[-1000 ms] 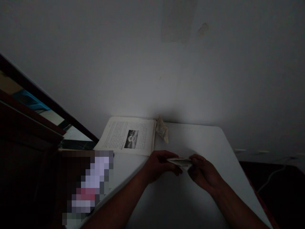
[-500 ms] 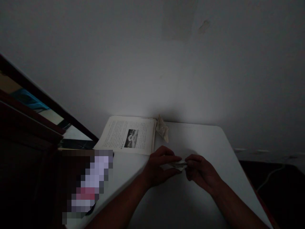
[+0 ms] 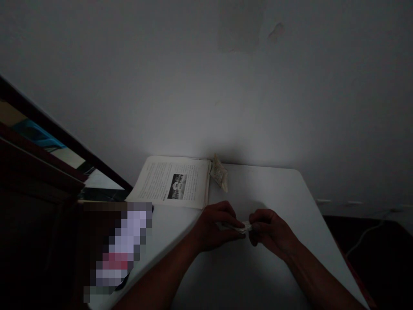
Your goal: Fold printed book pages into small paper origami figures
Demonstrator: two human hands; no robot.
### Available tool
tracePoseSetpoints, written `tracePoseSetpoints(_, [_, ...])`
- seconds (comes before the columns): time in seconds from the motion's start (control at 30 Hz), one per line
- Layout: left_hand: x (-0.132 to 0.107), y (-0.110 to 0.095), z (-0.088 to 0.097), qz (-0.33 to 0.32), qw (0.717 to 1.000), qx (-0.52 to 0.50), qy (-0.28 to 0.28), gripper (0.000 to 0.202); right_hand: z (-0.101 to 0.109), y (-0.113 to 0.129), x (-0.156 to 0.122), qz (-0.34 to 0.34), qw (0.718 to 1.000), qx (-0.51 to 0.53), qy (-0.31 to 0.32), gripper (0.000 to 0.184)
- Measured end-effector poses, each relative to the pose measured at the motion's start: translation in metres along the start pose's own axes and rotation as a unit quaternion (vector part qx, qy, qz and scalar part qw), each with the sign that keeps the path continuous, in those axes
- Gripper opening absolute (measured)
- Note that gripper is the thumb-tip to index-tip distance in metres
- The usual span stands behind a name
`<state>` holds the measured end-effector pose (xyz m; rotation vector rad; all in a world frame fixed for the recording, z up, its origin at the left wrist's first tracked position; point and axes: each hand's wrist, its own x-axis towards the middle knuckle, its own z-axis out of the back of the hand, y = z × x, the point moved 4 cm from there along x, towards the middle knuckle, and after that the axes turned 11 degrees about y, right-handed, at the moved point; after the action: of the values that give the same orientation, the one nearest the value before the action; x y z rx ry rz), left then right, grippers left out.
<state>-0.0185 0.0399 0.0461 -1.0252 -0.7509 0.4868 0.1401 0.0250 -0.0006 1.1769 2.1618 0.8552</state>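
Note:
Between my two hands is a small piece of folded printed paper (image 3: 245, 225), held just above the white table. My left hand (image 3: 217, 226) pinches its left part, thumb below and fingers above. The fingertips of my right hand (image 3: 267, 228) are closed on its right end. Much of the folded paper is hidden by my fingers, and the light is dim. Beyond my hands a folded paper boat (image 3: 220, 174) of printed paper rests against the right edge of an open book (image 3: 155, 181) with text and a dark picture.
The white table (image 3: 274, 185) stands against a grey wall (image 3: 193, 86). At its left edge lies a blurred-out phone-like object (image 3: 121, 247). A dark slanted bar (image 3: 64, 131) is at the left. A pale cable (image 3: 364, 237) hangs beyond the table's right side.
My left fingers have come down lower on the folded paper, and the paper has tilted a little, so more of its edge shows between my hands. The book and paper boat have stayed put.

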Motion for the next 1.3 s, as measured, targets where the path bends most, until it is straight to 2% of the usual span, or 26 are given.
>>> tracePoseSetpoints(0.1, [0.0, 0.0, 0.0, 0.001, 1.0, 0.007, -0.007, 0.015, -0.001, 0.001, 0.001, 0.008, 1.0, -0.015, -0.001, 0.019])
tracePoseSetpoints(0.23, [-0.001, 0.002, 0.001, 0.008, 0.998, 0.004, -0.058, 0.014, -0.001, 0.0, 0.003, 0.039, 0.998, -0.052, -0.004, 0.021])
tracePoseSetpoints(0.37, [-0.002, 0.011, 0.0, 0.066, 0.993, -0.03, -0.093, 0.023, -0.003, 0.004, 0.004, 0.067, 0.98, -0.189, -0.022, 0.019])
tracePoseSetpoints(0.5, [-0.003, 0.017, -0.006, 0.138, 0.983, -0.095, -0.069, 0.025, -0.01, 0.012, 0.0, 0.063, 0.946, -0.318, -0.03, 0.016])
tracePoseSetpoints(0.6, [-0.002, 0.015, -0.009, 0.148, 0.986, -0.071, -0.019, 0.022, -0.013, 0.016, -0.003, 0.057, 0.932, -0.358, -0.028, 0.017])
tracePoseSetpoints(0.77, [0.0, 0.011, -0.01, 0.121, 0.992, 0.012, 0.033, 0.029, -0.01, 0.014, -0.003, 0.057, 0.931, -0.361, -0.008, 0.015])
tracePoseSetpoints(0.97, [-0.001, 0.009, -0.008, 0.108, 0.991, 0.079, 0.02, 0.031, -0.006, 0.008, 0.001, 0.023, 0.948, -0.317, -0.003, 0.018])
tracePoseSetpoints(1.13, [-0.002, 0.007, -0.007, 0.102, 0.991, 0.089, 0.011, 0.033, -0.008, 0.005, 0.002, 0.008, 0.957, -0.289, 0.014, 0.028])
tracePoseSetpoints(1.3, [-0.003, 0.012, -0.009, 0.131, 0.99, 0.044, 0.012, 0.035, -0.008, 0.002, 0.002, 0.0, 0.966, -0.256, 0.029, 0.032])
